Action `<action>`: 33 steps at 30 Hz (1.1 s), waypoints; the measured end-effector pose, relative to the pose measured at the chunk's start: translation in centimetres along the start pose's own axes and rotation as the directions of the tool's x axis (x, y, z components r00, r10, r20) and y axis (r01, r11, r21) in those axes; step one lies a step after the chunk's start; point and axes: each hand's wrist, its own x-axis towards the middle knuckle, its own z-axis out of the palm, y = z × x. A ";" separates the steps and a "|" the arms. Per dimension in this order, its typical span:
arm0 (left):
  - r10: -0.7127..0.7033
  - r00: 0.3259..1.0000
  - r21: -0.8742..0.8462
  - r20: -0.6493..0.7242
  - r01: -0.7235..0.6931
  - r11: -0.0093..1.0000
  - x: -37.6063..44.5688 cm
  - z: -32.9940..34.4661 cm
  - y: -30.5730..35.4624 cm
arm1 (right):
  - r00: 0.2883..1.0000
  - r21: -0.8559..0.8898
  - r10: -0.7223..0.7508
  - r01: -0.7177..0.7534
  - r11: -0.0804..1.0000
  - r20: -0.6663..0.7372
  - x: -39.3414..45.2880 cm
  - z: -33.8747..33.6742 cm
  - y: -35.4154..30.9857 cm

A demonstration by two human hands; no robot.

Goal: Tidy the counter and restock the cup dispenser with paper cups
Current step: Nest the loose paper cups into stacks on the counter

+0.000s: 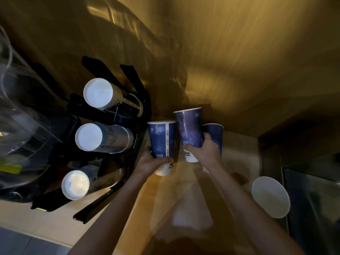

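Note:
My left hand (150, 162) grips a blue paper cup (161, 140) near its white base, upright, just right of the black cup dispenser (141, 107). My right hand (206, 150) holds a second, taller blue paper cup (189, 127) a little higher and further back. A third blue cup (215, 133) stands on the counter behind my right hand, partly hidden by it. The dispenser holds three stacks of cups lying sideways, their white bottoms facing me: top (98, 92), middle (89, 137), bottom (75, 184).
A white paper cup (270, 196) lies on its side at the right, next to a steel surface (312, 199). Clear plastic containers (20, 126) crowd the left edge. A brown wall (239, 61) rises behind the pale counter (237, 150).

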 end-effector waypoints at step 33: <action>0.331 0.943 0.272 0.010 -0.322 0.907 -0.7 4.3 -4.2 | 0.952 0.261 -0.297 0.306 0.916 -0.072 -7.0 -0.8 0.8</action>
